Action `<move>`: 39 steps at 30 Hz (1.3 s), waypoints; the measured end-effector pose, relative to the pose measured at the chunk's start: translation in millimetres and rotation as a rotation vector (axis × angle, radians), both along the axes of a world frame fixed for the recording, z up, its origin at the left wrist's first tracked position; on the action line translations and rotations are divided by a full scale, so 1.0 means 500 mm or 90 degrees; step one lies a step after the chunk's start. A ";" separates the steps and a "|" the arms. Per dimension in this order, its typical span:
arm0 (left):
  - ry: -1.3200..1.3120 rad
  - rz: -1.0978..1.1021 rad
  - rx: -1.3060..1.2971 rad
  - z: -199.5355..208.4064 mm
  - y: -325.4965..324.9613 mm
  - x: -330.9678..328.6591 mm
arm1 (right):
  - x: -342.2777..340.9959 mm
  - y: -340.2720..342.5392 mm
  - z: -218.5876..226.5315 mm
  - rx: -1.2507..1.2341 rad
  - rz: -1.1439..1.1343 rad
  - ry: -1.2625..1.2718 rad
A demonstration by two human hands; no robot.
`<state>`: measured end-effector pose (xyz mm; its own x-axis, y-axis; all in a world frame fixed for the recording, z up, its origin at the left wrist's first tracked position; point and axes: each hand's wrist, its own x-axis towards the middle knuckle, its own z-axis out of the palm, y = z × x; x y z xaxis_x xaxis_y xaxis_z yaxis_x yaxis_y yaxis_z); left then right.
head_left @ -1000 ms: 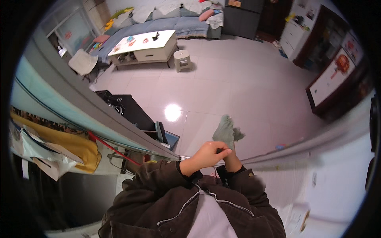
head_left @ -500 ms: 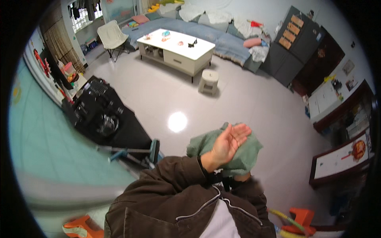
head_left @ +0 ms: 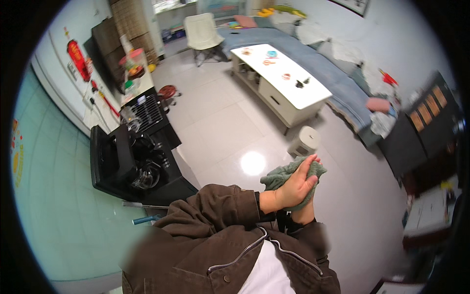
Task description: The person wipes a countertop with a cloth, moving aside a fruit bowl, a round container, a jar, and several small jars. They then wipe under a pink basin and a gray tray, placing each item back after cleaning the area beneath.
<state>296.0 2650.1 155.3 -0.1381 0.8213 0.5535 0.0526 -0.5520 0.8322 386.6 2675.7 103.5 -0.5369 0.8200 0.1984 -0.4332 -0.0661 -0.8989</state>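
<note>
pressing green cloth (head_left: 278, 177) between left hand (head_left: 294, 188) and mostly hidden right hand (head_left: 309, 207), out beyond brown jacket (head_left: 205, 242); cannot tell finger curl underneath. could drop it onto tiled floor (head_left: 218, 132) by easing palms apart.

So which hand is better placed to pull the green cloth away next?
Probably the left hand: it lies over the green cloth, mostly in plain view. The right hand looks mostly hidden behind the cloth, so its grip is hard to judge.
</note>
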 end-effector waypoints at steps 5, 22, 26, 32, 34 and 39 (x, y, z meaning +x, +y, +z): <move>0.281 0.081 -0.129 -0.040 0.215 -0.156 | -0.145 0.298 -0.095 0.358 0.083 -0.269; -0.102 0.574 -0.275 -0.146 0.658 -0.947 | -1.058 0.810 -0.131 -0.143 0.586 -0.024; 0.221 0.882 -0.392 -0.141 0.731 -1.185 | -1.270 0.873 -0.028 -0.019 0.493 -0.189; 0.278 0.928 -0.359 -0.093 0.863 -1.437 | -1.546 0.956 0.024 -0.111 0.285 -0.219; 0.319 0.888 -0.403 -0.098 0.885 -1.520 | -1.635 0.991 0.009 -0.125 0.311 -0.230; 0.219 0.857 -0.465 -0.122 0.954 -1.739 | -1.902 1.098 -0.041 -0.241 0.463 -0.249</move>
